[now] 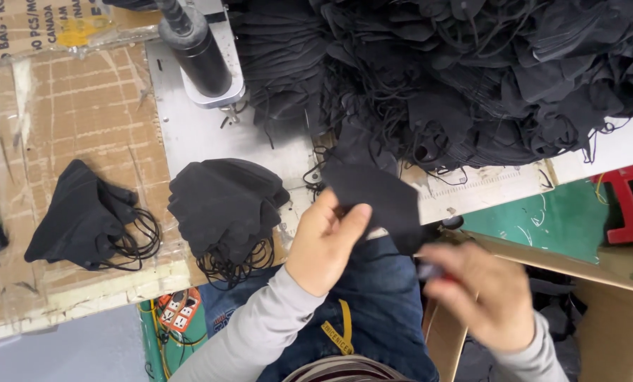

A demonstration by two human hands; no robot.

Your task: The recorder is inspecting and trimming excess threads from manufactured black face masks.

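The left hand [323, 244] pinches one black face mask [376, 198] by its edge, held up just above the surface [210, 134] and in front of the big heap of masks [472, 78]. The right hand [482, 297] is blurred, lower right over a cardboard box [606, 311]; it seems closed on something small, though I cannot tell what. This looks like checking a single mask, and a clean hold on its ear loops comes next.
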